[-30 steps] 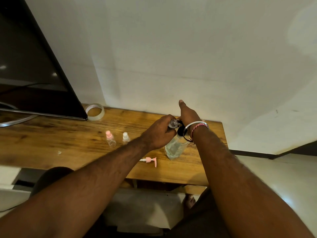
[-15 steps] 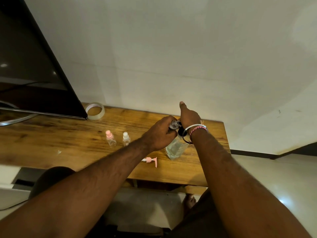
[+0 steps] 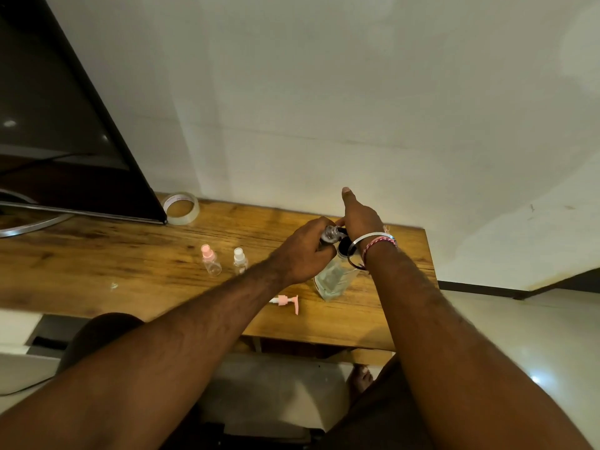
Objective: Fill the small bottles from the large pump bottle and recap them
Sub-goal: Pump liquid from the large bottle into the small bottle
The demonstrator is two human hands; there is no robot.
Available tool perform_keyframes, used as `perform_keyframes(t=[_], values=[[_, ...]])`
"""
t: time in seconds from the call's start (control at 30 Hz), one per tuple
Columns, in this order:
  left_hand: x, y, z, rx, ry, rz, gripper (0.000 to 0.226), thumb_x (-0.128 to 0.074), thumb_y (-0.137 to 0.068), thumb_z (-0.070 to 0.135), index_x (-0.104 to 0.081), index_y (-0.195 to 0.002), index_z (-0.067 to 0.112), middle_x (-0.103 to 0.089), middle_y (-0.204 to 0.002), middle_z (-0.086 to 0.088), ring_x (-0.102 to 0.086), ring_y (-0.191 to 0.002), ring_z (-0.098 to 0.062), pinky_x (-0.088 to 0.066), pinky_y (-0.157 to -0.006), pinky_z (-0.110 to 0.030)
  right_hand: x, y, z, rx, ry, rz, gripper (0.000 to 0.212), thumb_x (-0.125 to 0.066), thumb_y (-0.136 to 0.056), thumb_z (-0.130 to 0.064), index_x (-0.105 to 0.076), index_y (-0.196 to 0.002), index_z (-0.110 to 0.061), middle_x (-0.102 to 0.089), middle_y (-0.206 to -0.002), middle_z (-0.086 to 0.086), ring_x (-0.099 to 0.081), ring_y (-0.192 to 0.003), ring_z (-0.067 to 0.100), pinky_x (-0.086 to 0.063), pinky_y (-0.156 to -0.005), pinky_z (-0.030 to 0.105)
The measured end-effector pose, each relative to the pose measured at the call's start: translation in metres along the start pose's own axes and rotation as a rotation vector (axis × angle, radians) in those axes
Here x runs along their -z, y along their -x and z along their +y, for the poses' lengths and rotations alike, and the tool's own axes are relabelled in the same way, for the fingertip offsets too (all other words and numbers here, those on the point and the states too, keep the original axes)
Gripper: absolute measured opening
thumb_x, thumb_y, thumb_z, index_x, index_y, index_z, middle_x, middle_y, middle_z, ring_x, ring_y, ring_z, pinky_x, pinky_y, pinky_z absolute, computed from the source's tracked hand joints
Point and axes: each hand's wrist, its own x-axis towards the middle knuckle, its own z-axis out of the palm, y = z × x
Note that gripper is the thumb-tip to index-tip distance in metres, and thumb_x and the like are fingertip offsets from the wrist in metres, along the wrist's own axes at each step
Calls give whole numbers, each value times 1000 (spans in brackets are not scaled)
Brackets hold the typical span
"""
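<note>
The large clear pump bottle (image 3: 332,277) stands near the right end of the wooden table (image 3: 97,264), its black top under my right wrist. My left hand (image 3: 302,251) grips a small bottle (image 3: 329,235) held tilted against the top of the large bottle. My right hand (image 3: 360,219) sits over the black pump (image 3: 344,245), fingers curled down onto it and one finger sticking straight up. Two capped small bottles stand to the left, one with a pink cap (image 3: 210,259) and one with a white cap (image 3: 239,258). A loose pink pump head (image 3: 287,302) lies near the front edge.
A dark monitor (image 3: 65,125) on a curved metal stand fills the left back of the table. A roll of clear tape (image 3: 181,207) lies by the wall. The table's right edge is just beyond the large bottle, with floor below.
</note>
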Motion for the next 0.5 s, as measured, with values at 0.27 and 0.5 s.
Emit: perform_keyframes(t=[0.27,0.5], values=[[4,3,7,3,48,-4,27,-61,-97,12,-58,-118,30,-65,-109,9,-63,-98,-5,-48,-77,-21,6,6,-9,-38,-77,-133,84,-31,-87,-81,-73,-89,-9,-74,-92,10,-69,-90,30,-51,-97,48],[4,2,6,-41,-16,9,18,-62,-96,10,-61,-112,19,-63,-103,2,-61,-94,-11,-50,-75,-27,4,6,-7,-14,-51,-107,84,-29,-92,-77,-75,-88,-7,-74,-91,10,-69,-90,30,-50,-97,47]])
